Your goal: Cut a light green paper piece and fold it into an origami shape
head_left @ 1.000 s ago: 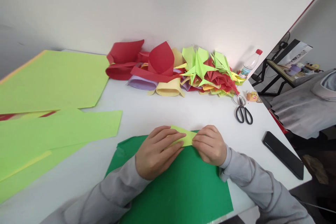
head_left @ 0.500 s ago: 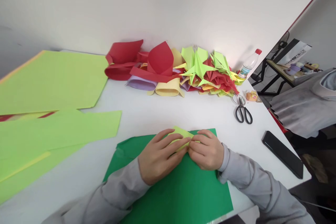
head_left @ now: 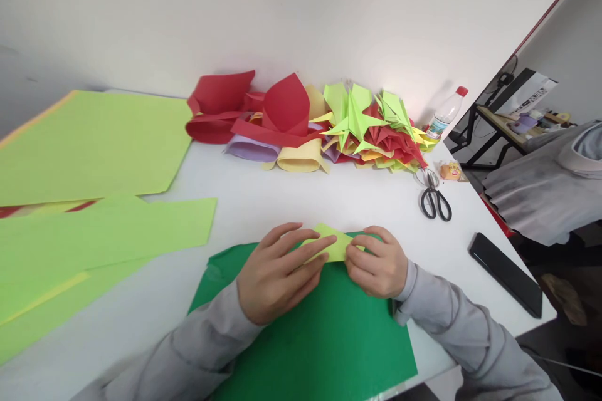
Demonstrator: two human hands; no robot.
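A small folded piece of yellow-green paper (head_left: 337, 250) is between my two hands, above a green sheet (head_left: 324, 338). Loosely holding its left side, my left hand (head_left: 282, 272) has its fingers long and somewhat spread across the paper, with the thumb at the near edge. My right hand (head_left: 377, 261) pinches the right end, fingers curled. Part of the paper is hidden behind my fingers, so I cannot make out all its folds.
Large yellow-green sheets (head_left: 103, 144) and strips (head_left: 155, 229) lie left. Along the wall stand red paper shapes (head_left: 286, 106) and a pile of folded paper stars (head_left: 355, 119). To the right are a bottle (head_left: 444, 114), black-handled scissors (head_left: 435, 197), a small packet (head_left: 451, 170) and a black phone (head_left: 505, 274).
My hands have moved slightly apart. My left hand has shifted left with its fingers looser, my right hand a little right, and more of the yellow-green paper shows between them.
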